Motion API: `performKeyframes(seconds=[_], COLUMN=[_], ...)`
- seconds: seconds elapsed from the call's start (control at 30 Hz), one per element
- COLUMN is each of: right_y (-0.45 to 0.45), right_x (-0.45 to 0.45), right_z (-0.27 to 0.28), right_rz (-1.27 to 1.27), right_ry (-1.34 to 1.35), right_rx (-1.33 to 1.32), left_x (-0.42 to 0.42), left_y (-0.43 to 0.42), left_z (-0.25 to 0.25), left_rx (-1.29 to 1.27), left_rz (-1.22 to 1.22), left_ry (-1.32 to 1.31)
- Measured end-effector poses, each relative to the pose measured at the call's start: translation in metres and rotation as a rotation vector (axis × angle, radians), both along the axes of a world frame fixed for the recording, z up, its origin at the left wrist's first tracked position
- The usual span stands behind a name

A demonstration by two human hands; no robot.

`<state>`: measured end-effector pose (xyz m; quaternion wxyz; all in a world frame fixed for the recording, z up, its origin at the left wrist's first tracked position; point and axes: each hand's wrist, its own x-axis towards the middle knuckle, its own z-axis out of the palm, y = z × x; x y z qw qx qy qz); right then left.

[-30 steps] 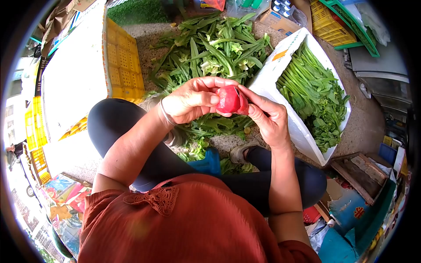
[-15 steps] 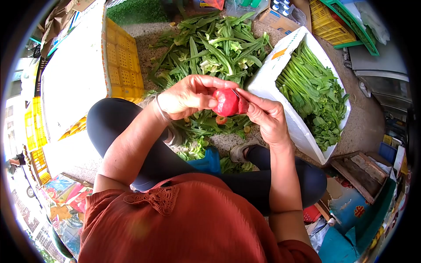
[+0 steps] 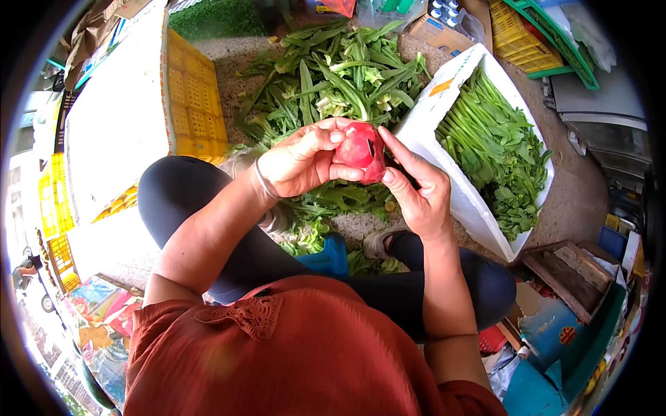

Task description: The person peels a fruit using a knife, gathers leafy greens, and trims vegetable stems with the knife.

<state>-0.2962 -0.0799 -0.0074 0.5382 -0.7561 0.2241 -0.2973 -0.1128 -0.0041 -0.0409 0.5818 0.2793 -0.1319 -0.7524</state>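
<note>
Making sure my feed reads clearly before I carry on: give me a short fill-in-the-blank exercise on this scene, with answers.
The item between the left hand and right hand is coloured ____.
The bracelet is on the ____ wrist.
In the picture, the white box lies to the ____ of the heaped leaves.
Missing words: red; left; right.

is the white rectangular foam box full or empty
Full across the top: green leafy stalks spread over most of the white rectangular foam box's opening. How deep they go, I cannot tell.
</note>
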Motion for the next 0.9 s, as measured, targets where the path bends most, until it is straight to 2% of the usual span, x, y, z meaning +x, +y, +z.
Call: performKeyframes(seconds=[0.13, 0.2, 0.4, 0.53, 0.6, 0.9], right_y=[-0.0005, -0.0014, -0.0018, -0.0007, 0.0017, 0.0018], right_x=[-0.003, -0.0051, -0.0074, -0.0069, -0.0035, -0.0036], right_z=[0.0015, 0.0014, 0.0012, -0.0021, -0.0014, -0.0006], right_rz=[0.008, 0.04, 0.076, 0.071, 0.027, 0.064], right_ry=[0.054, 0.081, -0.002, -0.02, -0.025, -0.002], right_rx=[0.002, 0.064, 0.238, 0.238, 0.078, 0.103], left_x=[0.0073, 0.0031, 0.0058, 0.0069, 0.0078, 0.01], left_y=[0.0017, 0.001, 0.0017, 0.0011, 0.001, 0.0027], left_z=[-0.0057, -0.0023, -0.0012, -0.0012, -0.0011, -0.0078], left_rx=[-0.013, -0.032, -0.065, -0.067, -0.089, -0.138], left_rz=[-0.116, -0.031, -0.075, -0.073, -0.081, -0.107], left_ry=[0.144, 0.105, -0.01, -0.025, 0.001, 0.005])
